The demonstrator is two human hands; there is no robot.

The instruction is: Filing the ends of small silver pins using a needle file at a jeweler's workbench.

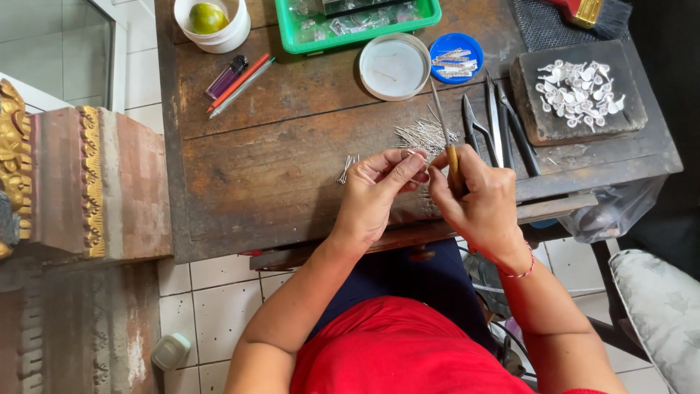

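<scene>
Silver wire pins [426,135] lie in a loose heap on a worn wooden workbench [277,146], just beyond a person's two hands, which meet over the bench's near edge. The left hand [375,193] pinches a thin piece of wire [417,155] between thumb and fingertips, fingers drawn narrow around it. The right hand [477,201] is closed around the wooden handle of a slim file-like tool [446,135], whose metal shaft points away across the bench and over the heap. The fingertips of both hands are almost touching. A few more pins [347,168] lie apart, just left of the left hand.

Right of the heap rest pliers and tweezers [499,131], side by side. Beyond them a dark block [576,95] carries a cluster of small silver pieces [581,93]. At the bench's far side stand a white round lid [394,66], a blue lid holding metal strips [456,57], a green tray [357,25] and a white cup with a green fruit [211,22]; a lighter and pencils [237,80] lie near the cup. A brush [590,13] lies at the far right corner. The person wears a red top [394,350] and a thin bracelet [521,271] on the right wrist.
</scene>
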